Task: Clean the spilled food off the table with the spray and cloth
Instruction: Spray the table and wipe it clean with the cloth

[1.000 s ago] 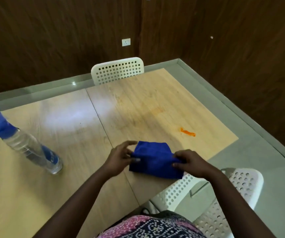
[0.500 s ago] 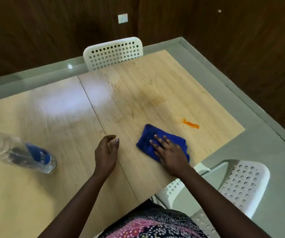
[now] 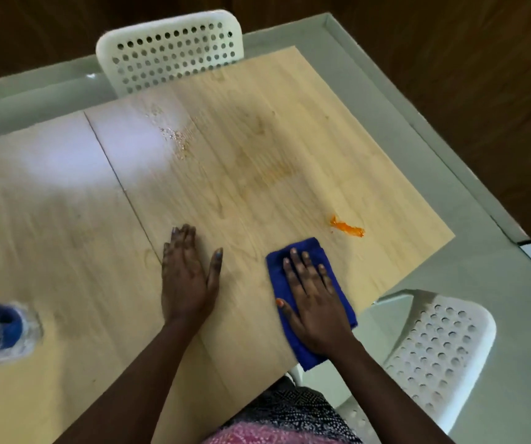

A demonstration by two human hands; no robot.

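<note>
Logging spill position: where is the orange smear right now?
The orange smear lies on the wooden table near its right edge, just beyond the blue cloth under the right hand.

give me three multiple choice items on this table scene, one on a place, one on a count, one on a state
1. Where does the orange food smear lie relative to the folded blue cloth?
A. beyond it and to its right
B. under it
C. left of the left hand

2. How many white perforated plastic chairs show?
A. one
B. two
C. four

3. How is the right hand placed?
A. lifted clear of the table
B. flat on the cloth
C. wrapped round the bottle

Answers:
1 A, the smear sits on bare wooden table past the cloth's far right corner.
2 B, one chair at the far edge, another at the near right.
3 B, its fingers spread over the cloth, while the left hand lies flat on bare wood.
</note>
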